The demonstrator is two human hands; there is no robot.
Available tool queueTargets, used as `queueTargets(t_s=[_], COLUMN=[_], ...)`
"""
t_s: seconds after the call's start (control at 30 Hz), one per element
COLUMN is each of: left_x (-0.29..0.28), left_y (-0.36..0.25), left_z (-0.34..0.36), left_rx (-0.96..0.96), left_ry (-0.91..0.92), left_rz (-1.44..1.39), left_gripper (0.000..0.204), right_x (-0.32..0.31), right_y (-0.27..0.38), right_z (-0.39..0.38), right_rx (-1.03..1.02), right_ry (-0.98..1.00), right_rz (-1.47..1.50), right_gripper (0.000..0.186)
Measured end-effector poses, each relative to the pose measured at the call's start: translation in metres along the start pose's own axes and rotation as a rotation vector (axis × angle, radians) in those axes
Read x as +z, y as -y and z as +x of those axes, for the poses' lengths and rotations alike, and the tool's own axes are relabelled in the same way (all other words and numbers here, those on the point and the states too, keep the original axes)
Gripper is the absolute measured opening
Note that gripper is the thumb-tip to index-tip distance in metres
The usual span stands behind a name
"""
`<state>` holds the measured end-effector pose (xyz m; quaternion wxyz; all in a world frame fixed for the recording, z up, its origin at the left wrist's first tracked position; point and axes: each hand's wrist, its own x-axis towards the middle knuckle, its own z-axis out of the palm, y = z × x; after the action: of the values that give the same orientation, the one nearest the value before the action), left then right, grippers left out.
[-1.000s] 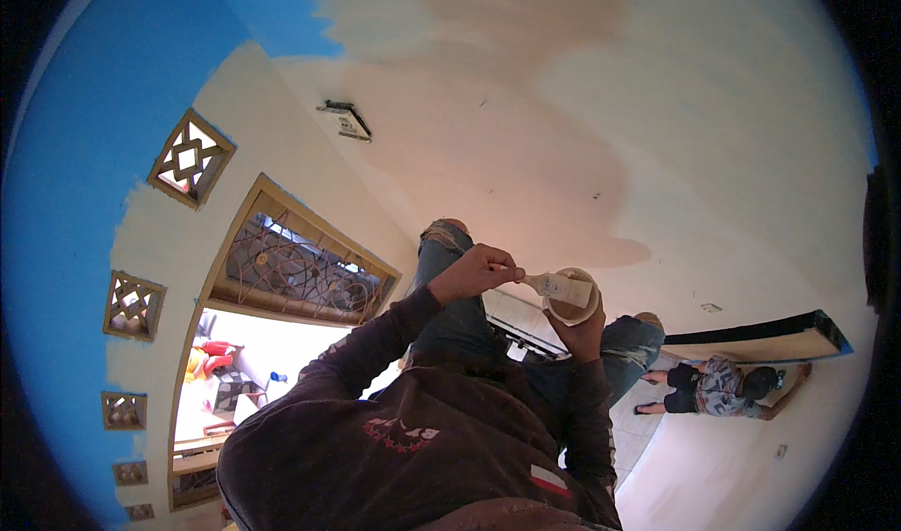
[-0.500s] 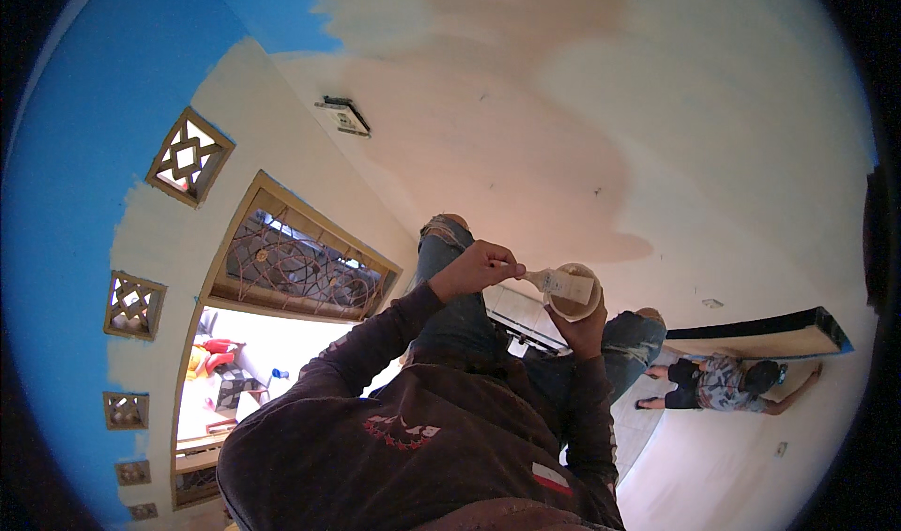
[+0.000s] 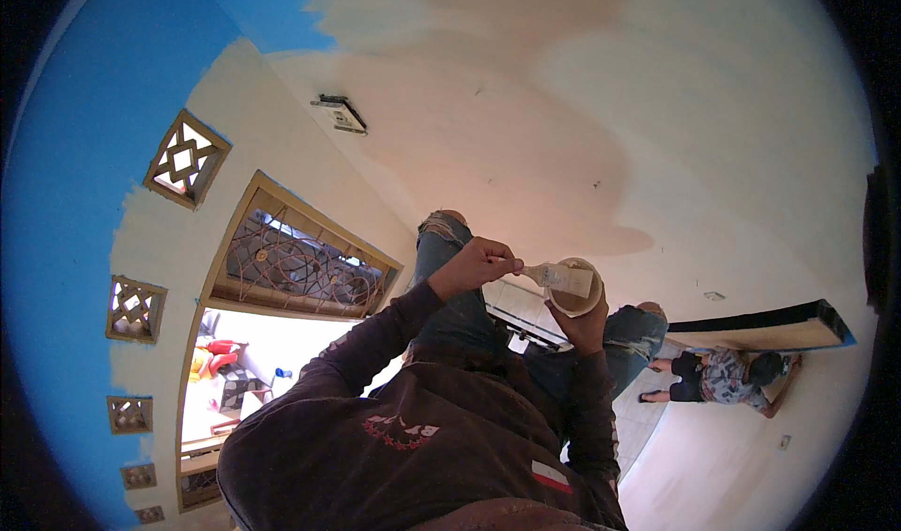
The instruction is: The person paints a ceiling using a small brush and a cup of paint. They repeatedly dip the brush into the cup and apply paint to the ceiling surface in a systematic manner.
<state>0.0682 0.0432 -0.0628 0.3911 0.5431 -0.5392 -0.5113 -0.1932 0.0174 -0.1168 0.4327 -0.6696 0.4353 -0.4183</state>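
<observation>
Near the middle, my left hand (image 3: pixel 483 263) grips the handle of a flat paintbrush (image 3: pixel 572 280) between closed fingers. Its pale, paint-coated head lies over the mouth of a cream-coloured cup (image 3: pixel 574 306) with paint inside. My right hand (image 3: pixel 582 326) is wrapped round the cup from below. Both my knees (image 3: pixel 638 338) show in torn jeans behind the hands. Beyond them is a large wall (image 3: pixel 488 137) with uneven patches of cream and pinkish paint and some blue at upper left.
At left, a part-blue wall (image 3: pixel 66 202) has square vent openings (image 3: pixel 186 160), a grilled transom (image 3: pixel 300 249) and a bright opening beneath. A co-worker (image 3: pixel 727 381) in a patterned shirt works at lower right beside a long dark-edged ledge (image 3: pixel 751 324). A small fixture (image 3: pixel 340 113) sits on the upper wall.
My hands, the brush and the cup have shifted only slightly upward in view. The co-worker's arm and head have moved a little; the cup and brush stay in my grip.
</observation>
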Motion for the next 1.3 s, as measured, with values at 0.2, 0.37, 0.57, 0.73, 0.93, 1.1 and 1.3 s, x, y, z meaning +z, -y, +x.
queueTargets(t_s=[0.2, 0.37, 0.57, 0.73, 0.93, 1.1, 1.3], left_x=[-0.001, 0.0, -0.001, 0.0, 0.004, -0.003, -0.003], left_y=[0.005, 0.009, 0.016, 0.016, 0.011, 0.007, 0.0], left_z=[0.001, 0.002, 0.004, 0.004, 0.002, 0.001, -0.002], left_rx=[0.041, 0.041, 0.09, 0.102, 0.14, -0.007, -0.063], left_ry=[0.001, 0.009, -0.006, -0.009, -0.028, 0.013, -0.001], left_rz=[-0.01, -0.022, 0.002, -0.013, -0.025, 0.069, 0.109], left_gripper=[0.028, 0.029, 0.031, 0.032, 0.032, 0.029, 0.026], right_x=[0.0, 0.0, -0.001, -0.001, -0.002, 0.001, 0.001], right_y=[0.008, 0.008, 0.006, 0.004, 0.004, -0.002, 0.0], right_z=[0.001, 0.002, 0.002, 0.001, 0.001, 0.001, 0.001], right_rx=[-0.008, -0.022, -0.035, -0.023, -0.031, -0.05, -0.027], right_ry=[0.009, 0.013, 0.006, 0.009, 0.005, -0.008, -0.012], right_rz=[0.006, 0.03, -0.025, -0.016, -0.052, -0.026, -0.014], right_gripper=[0.08, 0.079, 0.079, 0.08, 0.08, 0.079, 0.08])
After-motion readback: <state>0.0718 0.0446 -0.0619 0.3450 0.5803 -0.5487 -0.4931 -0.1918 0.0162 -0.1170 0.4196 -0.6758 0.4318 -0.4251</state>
